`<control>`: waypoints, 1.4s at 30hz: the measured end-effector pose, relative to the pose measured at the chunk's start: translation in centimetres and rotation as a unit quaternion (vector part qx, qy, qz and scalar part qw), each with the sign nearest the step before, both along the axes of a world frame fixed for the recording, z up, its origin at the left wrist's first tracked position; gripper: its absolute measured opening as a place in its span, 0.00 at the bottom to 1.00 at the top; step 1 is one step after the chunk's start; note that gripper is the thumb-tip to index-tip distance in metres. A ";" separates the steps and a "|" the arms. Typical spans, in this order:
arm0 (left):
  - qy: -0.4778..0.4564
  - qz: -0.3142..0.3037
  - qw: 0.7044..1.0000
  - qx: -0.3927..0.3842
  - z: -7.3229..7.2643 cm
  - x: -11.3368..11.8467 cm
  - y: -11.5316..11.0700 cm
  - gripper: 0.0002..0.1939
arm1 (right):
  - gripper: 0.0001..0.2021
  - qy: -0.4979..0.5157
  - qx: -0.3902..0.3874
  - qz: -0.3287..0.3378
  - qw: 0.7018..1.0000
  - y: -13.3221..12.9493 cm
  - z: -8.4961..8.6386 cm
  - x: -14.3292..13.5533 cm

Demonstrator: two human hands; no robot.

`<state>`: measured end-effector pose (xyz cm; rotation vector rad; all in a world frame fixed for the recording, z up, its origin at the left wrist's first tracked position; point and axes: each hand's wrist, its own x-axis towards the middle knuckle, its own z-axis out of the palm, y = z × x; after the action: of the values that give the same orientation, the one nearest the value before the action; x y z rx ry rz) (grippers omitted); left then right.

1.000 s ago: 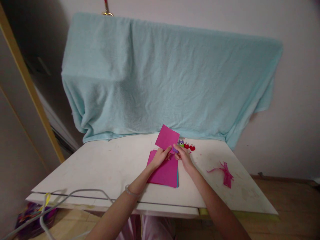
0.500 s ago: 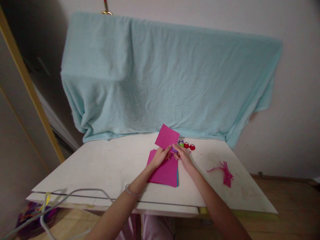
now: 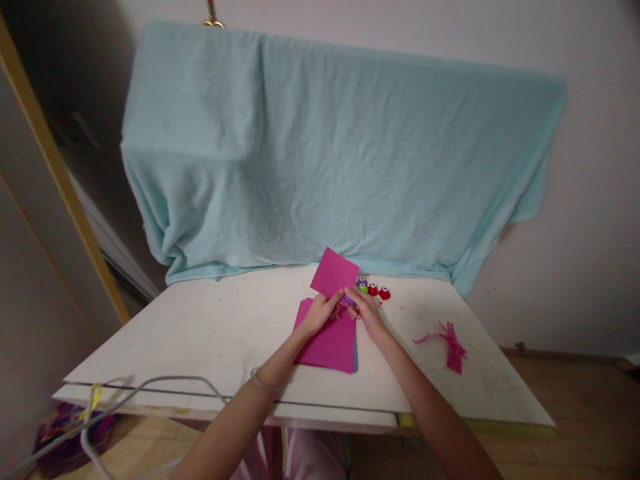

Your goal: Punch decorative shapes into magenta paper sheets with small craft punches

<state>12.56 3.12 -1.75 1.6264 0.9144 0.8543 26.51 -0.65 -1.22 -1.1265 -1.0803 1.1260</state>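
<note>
My left hand (image 3: 320,313) pinches the lower edge of a magenta paper sheet (image 3: 334,270), which sticks up and away from me. Closed around a small purple craft punch (image 3: 349,300) is my right hand (image 3: 365,309), its thumb on top. The punch is at the sheet's lower corner, mostly covered by fingers. Both hands meet just above a stack of magenta paper (image 3: 327,347), with a blue edge showing at its right side. Beyond my right hand stand several similar small punches, among them a green one (image 3: 363,289) and a red one (image 3: 385,293).
Tiny pink paper bits (image 3: 380,304) lie near the punches. A crumpled pink pouch-like thing with strings (image 3: 454,353) rests on the right of the white table (image 3: 225,333). A light blue cloth (image 3: 350,153) hangs behind. A grey cable (image 3: 170,380) crosses the front left edge.
</note>
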 end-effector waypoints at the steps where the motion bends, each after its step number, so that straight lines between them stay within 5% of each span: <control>1: 0.001 0.000 1.000 -0.001 0.0 0.0 0.0 0.28 | 0.21 0.003 0.001 0.001 1.000 0.0 0.0 0.0; 42: -0.027 -0.030 0.999 -0.015 -1.4 0.2 0.7 0.28 | 0.17 0.022 0.009 0.009 1.000 0.7 -1.0 0.4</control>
<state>12.77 3.87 -3.10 1.5891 0.8336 0.8357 26.93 0.02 -2.27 -1.0739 -1.0663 1.1488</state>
